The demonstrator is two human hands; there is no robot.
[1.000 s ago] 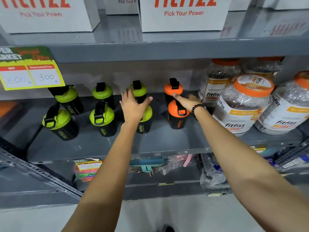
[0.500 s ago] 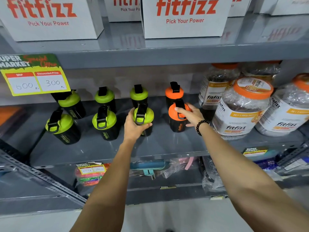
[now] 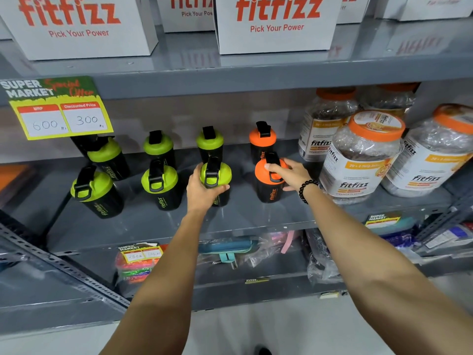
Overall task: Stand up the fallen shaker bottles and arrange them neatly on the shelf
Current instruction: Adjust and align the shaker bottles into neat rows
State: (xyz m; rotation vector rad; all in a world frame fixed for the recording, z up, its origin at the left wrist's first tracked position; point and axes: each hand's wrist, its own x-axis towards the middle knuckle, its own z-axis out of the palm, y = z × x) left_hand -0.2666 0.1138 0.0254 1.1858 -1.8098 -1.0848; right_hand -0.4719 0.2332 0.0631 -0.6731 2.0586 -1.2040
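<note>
Both my arms reach forward, bare. My left hand (image 3: 202,187) curls its fingers (image 3: 222,188) in a grip; my right hand (image 3: 290,174), wrist beaded, presses palm down.

six green shakers (image 3: 160,180), two orange shakers (image 3: 262,140)
</note>
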